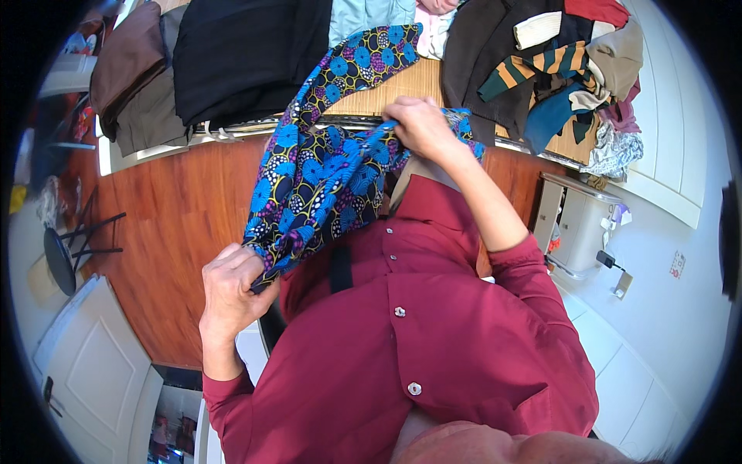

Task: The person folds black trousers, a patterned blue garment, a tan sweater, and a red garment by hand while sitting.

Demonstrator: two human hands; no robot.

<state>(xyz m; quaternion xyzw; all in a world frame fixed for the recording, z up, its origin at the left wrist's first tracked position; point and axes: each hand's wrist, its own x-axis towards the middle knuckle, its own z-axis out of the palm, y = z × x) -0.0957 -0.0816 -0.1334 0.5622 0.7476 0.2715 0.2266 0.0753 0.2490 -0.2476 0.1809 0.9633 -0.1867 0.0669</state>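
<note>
A garment of blue, black, yellow and purple patterned fabric (324, 174) is stretched between my two hands. My left hand (235, 284), at the lower left, is closed around one gathered end. My right hand (422, 127) grips a bunched part of it near the bed's edge, higher and to the right. One long strip of the fabric, perhaps a sleeve, runs up onto the bamboo mat. The middle hangs in folds in front of my dark red shirt. Which part of the garment each hand holds cannot be told.
Ahead is a surface covered by a bamboo mat (426, 78). Folded black cloth (249, 58) and a brown garment (127, 61) lie on its left; a dark garment (481, 64) and a heap with a striped piece (539, 64) lie right. A folding stool (59, 261) stands far left, a white cabinet (574, 223) right.
</note>
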